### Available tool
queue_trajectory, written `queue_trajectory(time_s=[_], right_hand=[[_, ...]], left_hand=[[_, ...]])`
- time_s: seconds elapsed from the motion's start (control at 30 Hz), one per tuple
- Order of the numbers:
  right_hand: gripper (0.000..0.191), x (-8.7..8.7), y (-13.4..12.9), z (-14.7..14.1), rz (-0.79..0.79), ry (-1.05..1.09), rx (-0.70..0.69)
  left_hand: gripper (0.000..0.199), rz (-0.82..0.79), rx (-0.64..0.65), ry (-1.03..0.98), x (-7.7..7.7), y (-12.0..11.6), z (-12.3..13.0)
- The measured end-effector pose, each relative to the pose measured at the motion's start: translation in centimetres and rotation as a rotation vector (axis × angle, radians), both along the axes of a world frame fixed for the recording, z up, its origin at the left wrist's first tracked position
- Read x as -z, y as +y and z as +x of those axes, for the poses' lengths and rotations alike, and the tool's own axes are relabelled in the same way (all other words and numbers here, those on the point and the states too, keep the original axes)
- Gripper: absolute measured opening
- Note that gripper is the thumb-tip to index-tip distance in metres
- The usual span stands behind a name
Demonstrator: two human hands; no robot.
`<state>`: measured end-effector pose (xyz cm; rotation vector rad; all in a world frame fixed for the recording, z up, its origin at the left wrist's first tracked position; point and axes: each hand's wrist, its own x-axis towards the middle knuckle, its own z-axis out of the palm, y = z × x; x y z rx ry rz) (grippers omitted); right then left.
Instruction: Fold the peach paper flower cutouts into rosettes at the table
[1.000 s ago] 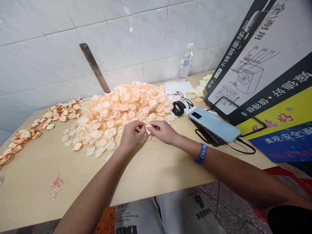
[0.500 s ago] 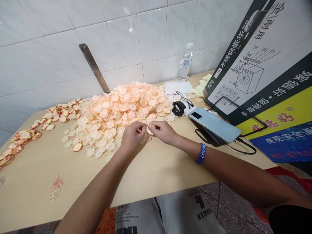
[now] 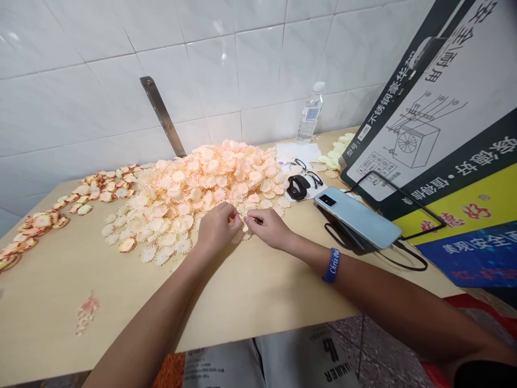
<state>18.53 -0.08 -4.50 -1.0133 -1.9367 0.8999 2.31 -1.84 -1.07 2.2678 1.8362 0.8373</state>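
Pale wood-look tabletop [image 3: 242, 307] carries nearly everything. Against its right end leans a big green, white, yellow and blue printed carton [image 3: 452, 156], perhaps parked there to stay out of the way. Next comes a broad heap of pale pink and cream, scalloped thin discs [image 3: 210, 183], just beyond the hands, presumably for short reaching. Red-edged pale discs [image 3: 42, 221] trail off to the left, likely kept apart as another kind. A clear plastic bottle [image 3: 310, 116] stands near the tiled wall. The left hand [image 3: 218, 229] and right hand [image 3: 270, 229] sit just beside each other at the heap's near edge, fingers curled inward; I cannot tell whether either pinches a piece. A light-blue phone [image 3: 359, 215] rests on a black slab [image 3: 343, 237]. Smallest, a black watch [image 3: 297, 187] lies beside black-framed glasses [image 3: 316, 179].
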Motion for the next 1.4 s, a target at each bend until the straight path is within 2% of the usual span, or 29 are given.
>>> queue_trajectory(time_s=[0.17,0.23,0.47,0.87,1.03,1.17,1.27,1.4], right_hand=[[0.036,-0.1,-0.2,0.3,-0.005,0.012,0.019],[0.037,-0.2,-0.2,0.4,-0.008,0.032,0.044],[0.024,-0.3,-0.2,0.5,-0.036,0.001,0.021],[0.028,0.2,0.3,0.4,-0.053,-0.016,0.108],[0.030,0.4,0.6,0.5,-0.057,0.013,0.116],[0.028,0.4,0.5,0.6,-0.107,0.017,0.079],[0.027,0.5,0.3,0.6,-0.138,0.019,0.047],[0.030,0.5,0.2,0.7,-0.115,0.029,0.027]], left_hand=[[0.014,-0.146,0.197,-0.245,0.1,0.1,-0.7],[0.015,-0.172,0.239,-0.313,0.2,0.1,-0.8],[0.019,-0.150,0.199,-0.314,0.6,0.1,-0.6],[0.013,-0.052,0.091,-0.368,1.2,0.2,-0.7],[0.017,-0.080,0.215,-0.297,0.9,0.1,-0.6],[0.018,-0.067,0.176,-0.204,1.0,-0.2,-0.3],[0.020,0.012,0.143,-0.097,1.3,-0.6,0.2],[0.024,0.057,0.103,-0.011,1.3,-1.2,0.9]])
